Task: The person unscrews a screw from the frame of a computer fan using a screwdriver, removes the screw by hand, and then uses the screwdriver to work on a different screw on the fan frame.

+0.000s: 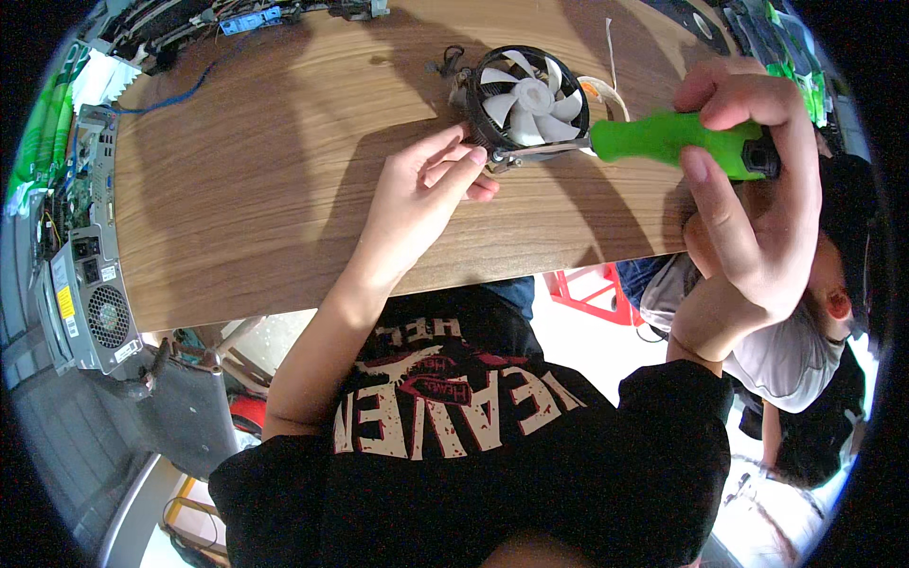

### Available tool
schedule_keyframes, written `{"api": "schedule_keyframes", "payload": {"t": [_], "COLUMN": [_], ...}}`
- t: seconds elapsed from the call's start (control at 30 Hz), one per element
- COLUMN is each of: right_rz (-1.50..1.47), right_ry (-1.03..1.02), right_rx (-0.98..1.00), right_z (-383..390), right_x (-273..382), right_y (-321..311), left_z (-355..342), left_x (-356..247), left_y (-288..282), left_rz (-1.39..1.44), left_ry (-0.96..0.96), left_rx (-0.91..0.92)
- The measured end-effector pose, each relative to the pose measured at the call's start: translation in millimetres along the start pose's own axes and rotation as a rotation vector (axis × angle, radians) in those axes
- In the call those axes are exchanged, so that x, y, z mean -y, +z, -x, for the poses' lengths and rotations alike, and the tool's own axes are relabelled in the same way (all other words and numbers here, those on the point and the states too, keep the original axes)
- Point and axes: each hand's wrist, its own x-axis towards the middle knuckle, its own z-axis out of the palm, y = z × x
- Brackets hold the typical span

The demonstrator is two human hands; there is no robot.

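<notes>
- The tip of the screwdriver [663,140] is hidden where its metal shank meets the bracket at about 5 o'clock on the cooler fan [526,102]; the screw itself cannot be made out.
- The underside of the fan is concealed, and its cable at 10 o'clock is too small to be read clearly.
- The top and right of the scene are cut off by the dark fisheye rim.
- The screwdriver's long axis is laid roughly along the 3-to-9 o'clock line, the shank pointed toward 9 o'clock at the fan.
- The green handle is gripped firmly by the right hand [753,189], fingers wrapped over it.
- The fan's edge is pinched and steadied by the fingertips of the left hand [421,194], closed lightly on it at 7 o'clock.
- The fan is placed flat, blades up, near the far middle of the wooden table [256,189].
- An open computer case [80,275] is stood at the table's 9 o'clock side, its contents hard to tell.
</notes>
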Motion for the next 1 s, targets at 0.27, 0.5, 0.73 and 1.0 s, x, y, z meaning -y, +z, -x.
{"api": "schedule_keyframes", "payload": {"t": [0.27, 0.5, 0.73, 1.0], "right_rz": [0.101, 0.287, 0.247, 0.641], "right_ry": [-0.043, -0.119, -0.124, 0.085], "right_rx": [-0.082, 0.051, 0.095, -0.073], "right_z": [7, -1, -14, -2], "right_x": [23, 45, 39, 51], "right_y": [8, 3, -7, 9], "left_z": [0, 1, 3, 4], "left_x": [0, -1, -2, -3], "left_y": [-2, -2, -2, 1], "left_rz": [-0.015, -0.008, 0.045, 0.043], "left_ry": [-0.003, 0.005, -0.028, -0.02], "left_rx": [0.034, 0.048, 0.061, 0.045]}}
